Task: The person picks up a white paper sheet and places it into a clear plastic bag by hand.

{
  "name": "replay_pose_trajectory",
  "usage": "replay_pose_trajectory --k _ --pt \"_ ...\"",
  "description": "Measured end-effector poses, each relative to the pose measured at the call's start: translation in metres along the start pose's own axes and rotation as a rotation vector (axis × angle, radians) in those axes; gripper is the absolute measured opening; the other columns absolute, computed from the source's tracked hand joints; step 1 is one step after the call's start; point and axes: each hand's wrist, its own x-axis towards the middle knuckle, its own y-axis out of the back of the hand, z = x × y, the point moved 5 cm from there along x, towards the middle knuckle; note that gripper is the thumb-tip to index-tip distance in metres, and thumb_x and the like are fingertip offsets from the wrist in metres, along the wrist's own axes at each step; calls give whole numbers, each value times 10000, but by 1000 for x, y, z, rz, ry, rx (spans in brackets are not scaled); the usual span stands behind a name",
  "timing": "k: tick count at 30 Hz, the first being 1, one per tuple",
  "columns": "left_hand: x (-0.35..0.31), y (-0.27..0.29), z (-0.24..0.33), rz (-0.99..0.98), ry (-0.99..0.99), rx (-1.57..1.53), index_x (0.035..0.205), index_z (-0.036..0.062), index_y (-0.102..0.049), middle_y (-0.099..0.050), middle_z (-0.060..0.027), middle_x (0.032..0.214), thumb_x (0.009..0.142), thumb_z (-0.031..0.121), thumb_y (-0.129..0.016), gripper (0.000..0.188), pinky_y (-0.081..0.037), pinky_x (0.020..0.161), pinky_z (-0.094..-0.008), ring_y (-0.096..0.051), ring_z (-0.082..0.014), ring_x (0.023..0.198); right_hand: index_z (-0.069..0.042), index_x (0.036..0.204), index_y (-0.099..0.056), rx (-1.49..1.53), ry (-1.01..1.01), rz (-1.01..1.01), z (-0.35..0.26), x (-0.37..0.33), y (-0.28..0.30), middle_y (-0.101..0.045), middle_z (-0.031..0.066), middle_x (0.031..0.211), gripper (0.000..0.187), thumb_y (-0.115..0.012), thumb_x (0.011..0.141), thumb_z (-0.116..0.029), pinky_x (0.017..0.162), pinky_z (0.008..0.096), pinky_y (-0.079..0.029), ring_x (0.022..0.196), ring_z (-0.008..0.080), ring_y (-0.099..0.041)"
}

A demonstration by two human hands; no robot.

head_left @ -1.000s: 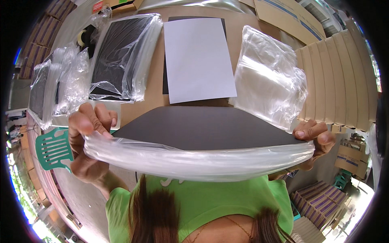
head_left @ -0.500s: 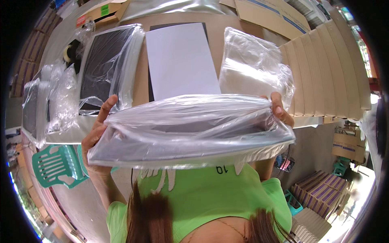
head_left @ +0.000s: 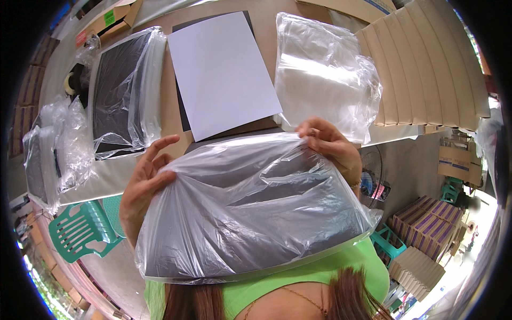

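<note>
The brown-topped surface (head_left: 265,37) spreads out ahead of me. In front of its near edge, against my green shirt (head_left: 368,264), I have a wide, flat, dark panel (head_left: 298,189) showing through a clear plastic bag (head_left: 184,242); the film is glossy, creased and pulled into folds that fan out from my fingers. A white sheet (head_left: 224,80) lies just beyond. On a cardboard box (head_left: 97,28) at the far left sit a green label (head_left: 110,18) and a smaller orange-red one, their print too small to read. My left grip (head_left: 149,184) pinches the bag's far edge, fingers spread; my right grip (head_left: 333,146) pinches that edge further across. The panel lies between and below them, towards my body.
</note>
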Motion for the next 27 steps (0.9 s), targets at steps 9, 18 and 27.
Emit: replay_pose_trajectory --k 9,18,27 --pt "74 88 -107 24 23 11 1249 57 -449 -554 0 872 807 113 -671 498 -442 712 -187 -547 -56 800 -95 1025 -618 -164 17 265 64 45 85 -505 -63 739 244 -699 802 -152 595 120 -405 657 0 -460" --pt "97 118 -161 116 -128 -501 1171 97 -489 -517 -7 950 765 -46 -632 454 -480 788 -222 -553 -93 862 -76 1204 -465 312 55 228 81 41 104 -547 34 888 472 -633 778 38 681 162 -518 792 75 -571" --pt "96 118 -172 127 -190 -393 1123 90 -521 -495 11 945 760 -61 -599 401 -458 794 -196 -523 -66 863 -72 1263 -430 237 67 346 94 44 112 -534 29 882 541 -622 775 60 671 195 -547 763 85 -579"
